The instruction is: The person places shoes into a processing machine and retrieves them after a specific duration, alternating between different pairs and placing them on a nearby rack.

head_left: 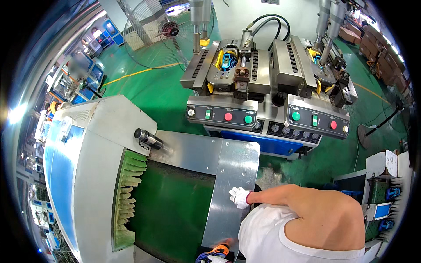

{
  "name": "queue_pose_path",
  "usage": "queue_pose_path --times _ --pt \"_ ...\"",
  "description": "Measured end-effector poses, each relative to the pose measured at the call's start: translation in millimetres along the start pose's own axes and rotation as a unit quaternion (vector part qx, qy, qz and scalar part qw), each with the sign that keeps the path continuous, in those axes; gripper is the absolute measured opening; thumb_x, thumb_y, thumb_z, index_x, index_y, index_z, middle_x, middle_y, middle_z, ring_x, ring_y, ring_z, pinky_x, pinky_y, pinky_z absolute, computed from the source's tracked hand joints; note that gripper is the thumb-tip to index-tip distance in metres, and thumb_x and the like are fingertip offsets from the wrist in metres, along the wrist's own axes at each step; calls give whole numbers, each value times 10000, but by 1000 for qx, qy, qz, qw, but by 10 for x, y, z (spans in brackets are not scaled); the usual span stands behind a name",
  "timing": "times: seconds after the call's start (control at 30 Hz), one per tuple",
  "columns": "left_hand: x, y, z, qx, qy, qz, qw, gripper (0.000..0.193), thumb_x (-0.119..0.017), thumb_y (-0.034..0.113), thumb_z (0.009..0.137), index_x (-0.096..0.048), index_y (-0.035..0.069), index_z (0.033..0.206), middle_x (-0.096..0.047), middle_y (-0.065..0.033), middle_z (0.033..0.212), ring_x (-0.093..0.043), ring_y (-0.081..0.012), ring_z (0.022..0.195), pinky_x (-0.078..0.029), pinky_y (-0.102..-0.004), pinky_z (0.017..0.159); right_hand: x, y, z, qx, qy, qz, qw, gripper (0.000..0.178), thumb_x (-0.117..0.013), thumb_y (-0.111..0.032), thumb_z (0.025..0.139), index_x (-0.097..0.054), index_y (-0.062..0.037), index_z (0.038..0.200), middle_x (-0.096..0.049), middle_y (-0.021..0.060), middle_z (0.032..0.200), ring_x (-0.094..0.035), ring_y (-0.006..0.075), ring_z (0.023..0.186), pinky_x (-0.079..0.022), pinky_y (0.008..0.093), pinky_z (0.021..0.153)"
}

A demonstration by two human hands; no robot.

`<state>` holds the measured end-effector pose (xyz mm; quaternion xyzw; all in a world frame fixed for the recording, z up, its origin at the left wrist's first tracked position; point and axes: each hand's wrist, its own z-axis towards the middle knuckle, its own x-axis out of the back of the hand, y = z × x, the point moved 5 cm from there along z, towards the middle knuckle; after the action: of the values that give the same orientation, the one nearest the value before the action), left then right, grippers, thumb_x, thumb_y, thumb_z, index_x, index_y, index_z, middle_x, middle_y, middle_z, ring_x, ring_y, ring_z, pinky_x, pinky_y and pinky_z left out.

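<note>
We can tell this is a factory floor: green ground [139, 90] marked with a yellow line [136, 74], a twin-station steel machine [262, 81] with push-button control panels [239, 116] at the far side, a pale machine housing [105, 131] with strip flaps [126, 197] on the left, a caged fan [170, 29] far left, and stacked cartons [375, 48] far right.

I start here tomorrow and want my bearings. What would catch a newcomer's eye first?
Probably the two-station metal machine at upper centre-right, with red and green buttons on its panels. At left, a pale housing has a ragged strip curtain on its right side. Low centre, a white-gloved hand is over a metal sheet.
</note>
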<state>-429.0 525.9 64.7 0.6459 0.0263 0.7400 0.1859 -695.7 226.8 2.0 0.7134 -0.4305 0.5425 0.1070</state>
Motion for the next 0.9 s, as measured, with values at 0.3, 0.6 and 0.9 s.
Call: queue_pose_path --times 0.3,0.6,0.9 --pt "213 180 -18 88 -48 -17 995 472 -621 414 971 -602 59 1281 -642 -186 1209 -657 -355 1093 -579 -477 832 1 -39 15 -7 7 7 1000 370 -682 -282 774 -679 -89 1090 -552 163 1228 -505 350 1184 -440 515 926" --pt "-45 16 -69 11 -41 5 999 532 -596 452 990 -579 51 1339 -633 -188 1243 -643 -357 1117 -567 -480 857 -76 73 -52 -34 -9 20 999 376 -702 -312 783 -677 -107 1097 -537 126 1217 -490 317 1172 -438 478 923" --pt "-810 -703 330 -259 30 219 940 380 -593 355 998 -747 8 1009 -725 -201 1041 -706 -342 935 -564 -501 727 10 40 107 -39 13 114 993 373 -680 -274 776 -693 -88 1099 -601 139 1208 -534 344 1165 -483 509 897"
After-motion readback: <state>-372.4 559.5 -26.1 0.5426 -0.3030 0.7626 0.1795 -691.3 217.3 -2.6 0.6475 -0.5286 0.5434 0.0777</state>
